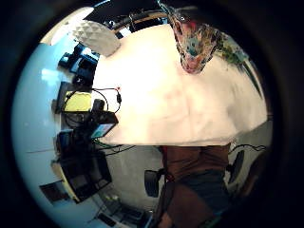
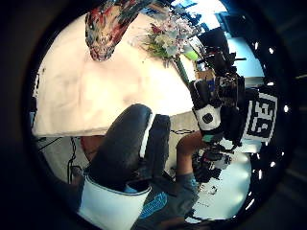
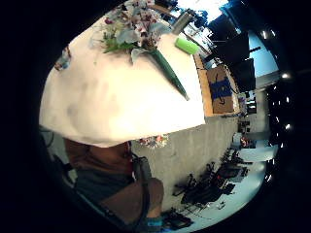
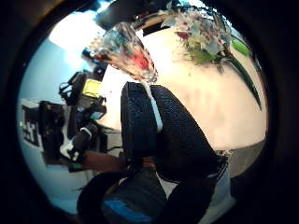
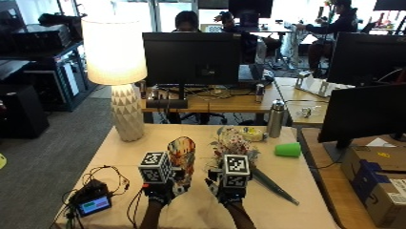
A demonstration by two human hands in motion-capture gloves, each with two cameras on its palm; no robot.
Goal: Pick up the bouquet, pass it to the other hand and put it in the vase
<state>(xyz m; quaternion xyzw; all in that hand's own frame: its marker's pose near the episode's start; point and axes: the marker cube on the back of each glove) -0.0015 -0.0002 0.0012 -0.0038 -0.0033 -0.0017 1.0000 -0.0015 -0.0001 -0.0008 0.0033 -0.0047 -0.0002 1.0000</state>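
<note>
- On the cream-covered counter (image 5: 298, 186), the bouquet (image 5: 236, 142) lies on its side, its blossoms toward the middle and its green wrapped stems (image 5: 276, 186) trailing off to the person's right.
- Just left of the bouquet stands the vase (image 5: 183, 151), multicoloured and upright, apart from the flowers as far as the outside view shows.
- Left hand (image 5: 162, 183) hovers near the front of the vase; its thumb-side palm view shows gloved fingers (image 2: 125, 143) loosely curled round nothing, so this grip is relaxed and holds nothing.
- Right hand (image 5: 229, 187) hovers near the bouquet's near side; its thumb-side view shows fingers (image 4: 159, 130) lying together and curled round nothing, with the flowers beyond them on the cloth.
- A white lamp (image 5: 120, 71) stands at the far left of the counter, a green cup (image 5: 288, 150) lies on its side to the right, and a steel bottle (image 5: 275, 118) stands behind it.
- A small device with a lit screen (image 5: 94, 204) and cables sits at the near left corner.
</note>
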